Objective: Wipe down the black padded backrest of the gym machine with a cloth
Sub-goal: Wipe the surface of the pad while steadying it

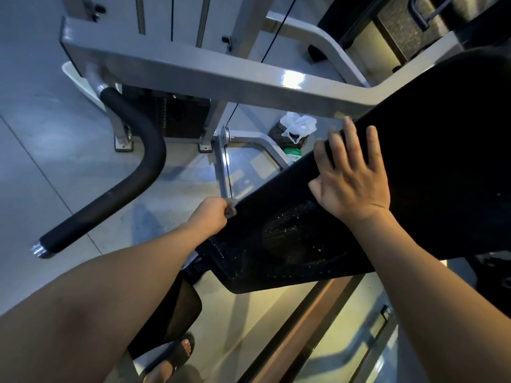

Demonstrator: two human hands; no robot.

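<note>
Floor [41, 161]: pale tiles under the whole machine.
Frame [193, 76]: grey steel beam crossing behind the pad's far edge.
Backrest [428, 161]: black padded slab, tilted, running from the lower centre up to the right. This is the surface to be wiped, and it lies under both hands.
Handle bar [132, 172]: bent, foam-sleeved, off to the left and well apart from the pad.
Right hand [351, 175]: flat on the pad near its upper edge, fingers straight and spread wide, holding nothing. It is probably bracing the pad so it stays put under rubbing.
Wet patch [290, 230]: droplets speckle the pad just below the right hand, likely spray not yet wiped off.
Left hand [213, 214]: at the pad's left rim, fingers curled tight round a small wad.
Cloth [231, 210]: only a grey scrap shows past the fist, touching the rim. It seems bunched small to press along that narrow edge.
</note>
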